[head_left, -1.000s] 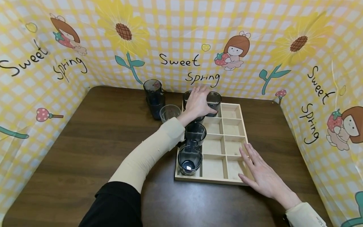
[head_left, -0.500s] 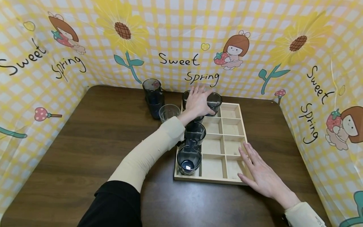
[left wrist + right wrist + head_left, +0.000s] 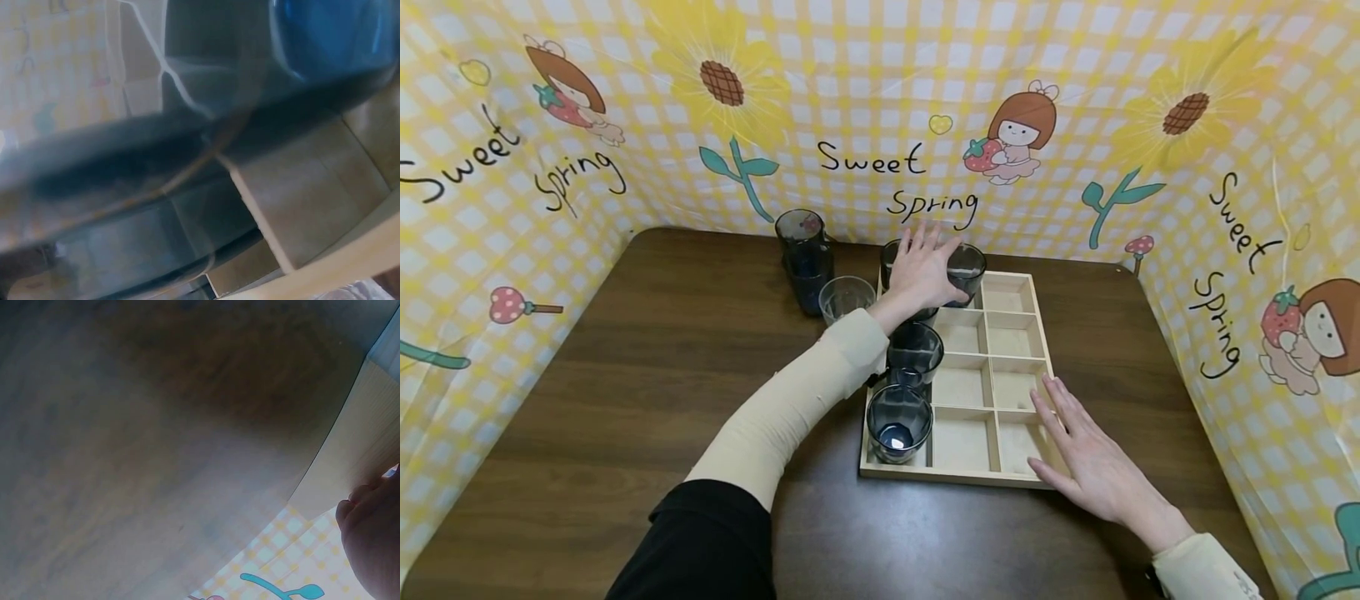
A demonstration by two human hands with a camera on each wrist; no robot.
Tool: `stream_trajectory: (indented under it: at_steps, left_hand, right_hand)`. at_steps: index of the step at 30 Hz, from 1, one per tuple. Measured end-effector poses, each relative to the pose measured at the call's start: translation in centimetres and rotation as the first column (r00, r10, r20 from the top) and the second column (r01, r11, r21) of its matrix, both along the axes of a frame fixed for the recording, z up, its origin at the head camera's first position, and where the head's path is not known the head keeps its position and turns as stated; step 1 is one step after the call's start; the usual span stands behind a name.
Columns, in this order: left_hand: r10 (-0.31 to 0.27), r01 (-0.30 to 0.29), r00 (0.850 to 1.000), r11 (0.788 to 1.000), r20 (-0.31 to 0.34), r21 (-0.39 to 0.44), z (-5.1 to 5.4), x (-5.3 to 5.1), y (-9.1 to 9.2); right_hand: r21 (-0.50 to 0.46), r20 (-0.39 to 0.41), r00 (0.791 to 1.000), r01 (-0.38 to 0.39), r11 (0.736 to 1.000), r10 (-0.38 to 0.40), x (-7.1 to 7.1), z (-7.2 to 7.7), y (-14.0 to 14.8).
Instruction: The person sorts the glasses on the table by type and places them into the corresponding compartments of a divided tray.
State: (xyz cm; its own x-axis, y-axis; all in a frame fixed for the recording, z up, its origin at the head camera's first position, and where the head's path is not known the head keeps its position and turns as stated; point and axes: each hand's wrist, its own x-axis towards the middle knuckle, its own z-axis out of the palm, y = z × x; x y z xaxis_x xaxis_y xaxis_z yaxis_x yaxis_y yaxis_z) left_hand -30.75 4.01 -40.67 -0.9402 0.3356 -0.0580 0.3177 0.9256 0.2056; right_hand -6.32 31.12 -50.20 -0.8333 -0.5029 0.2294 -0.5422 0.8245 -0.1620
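Touching a glass at the far edge of the tray, left hand splayed; resting right hand, straight-fingered, empty, by near right corner.

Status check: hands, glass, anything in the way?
Left hand against dark glass at back middle of tray, grip unclear. Right hand at tray's right edge. Back-left glass close by, partly hidden by left hand.

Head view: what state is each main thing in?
Wooden tray: flat, partly filled
Two front dark glasses: upright in the tray
Left hand: fingers spread, grip unclear
Dark glass right of that hand: upright
Clear glass: upright, outside the tray
Back-left dark glassware: upright
Right hand: fingers straight
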Motion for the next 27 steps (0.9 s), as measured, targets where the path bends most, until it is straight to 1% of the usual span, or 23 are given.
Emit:
stream_trajectory:
  at_steps: [6,13,22,27]
  left_hand:
    - [0.011,-0.011,1.0,1.0,0.006,0.009,0.15,-0.04,-0.14]
    - [0.008,-0.008,1.0,0.999,-0.019,0.034,0.34,-0.04,-0.17]
    - [-0.005,0.01,0.999,0.994,-0.041,0.109,-0.22,0.07,-0.38]
    - [-0.012,0.02,0.998,0.989,-0.058,0.145,-0.36,0.1,-0.51]
  right_hand:
    - [0.01,-0.001,1.0,-0.001,1.0,0.001,-0.13,0.37,-0.11]
    - [0.005,-0.001,1.0,0.003,1.0,-0.003,-0.18,0.55,-0.15]
    - [0.005,0.016,1.0,0.018,1.0,-0.018,0.07,0.16,-0.25]
    - [0.007,0.02,1.0,0.023,1.0,-0.023,0.13,0.11,-0.3]
